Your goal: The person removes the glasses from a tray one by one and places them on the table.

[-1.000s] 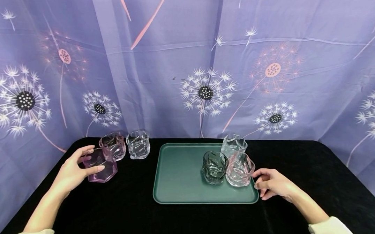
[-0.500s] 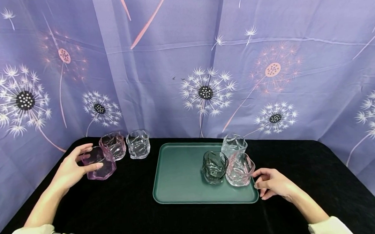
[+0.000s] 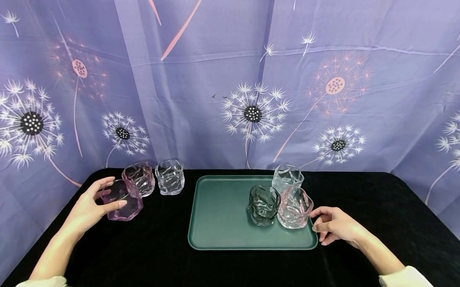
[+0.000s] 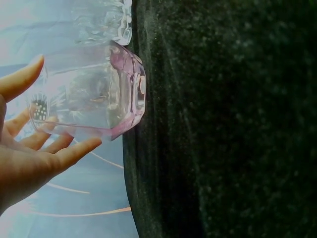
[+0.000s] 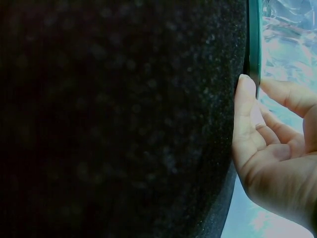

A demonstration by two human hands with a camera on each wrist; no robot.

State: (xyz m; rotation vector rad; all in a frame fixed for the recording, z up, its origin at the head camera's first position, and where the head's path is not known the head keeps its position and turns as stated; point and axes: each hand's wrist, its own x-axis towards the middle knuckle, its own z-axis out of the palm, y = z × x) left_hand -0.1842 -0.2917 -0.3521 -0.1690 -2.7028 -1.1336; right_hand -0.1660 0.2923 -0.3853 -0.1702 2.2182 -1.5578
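Observation:
On the left in the head view, my left hand (image 3: 84,210) holds a purple-tinted drinking glass (image 3: 129,211) between thumb and fingers. The left wrist view shows this glass (image 4: 94,99) from the side, its thick base close against the black tabletop. At the right, my right hand (image 3: 337,226) pinches the rim of a green tray (image 3: 222,221) near its front right corner, as the tray edge (image 5: 254,39) in the right wrist view also shows. On the tray's right half stand a smoky grey glass (image 3: 263,206), a pale pink glass (image 3: 294,213) and a clear glass (image 3: 287,177).
Right behind the purple glass is a pinkish glass (image 3: 142,177), with another clear glass (image 3: 170,178) to its right. A black cloth (image 3: 161,257) covers the table. A lilac curtain (image 3: 201,97) with dandelion prints hangs along the back.
Over the first half second, my left hand and the purple glass shifted slightly away from me and to the left; they have stayed still since. My right hand and the tray have not moved.

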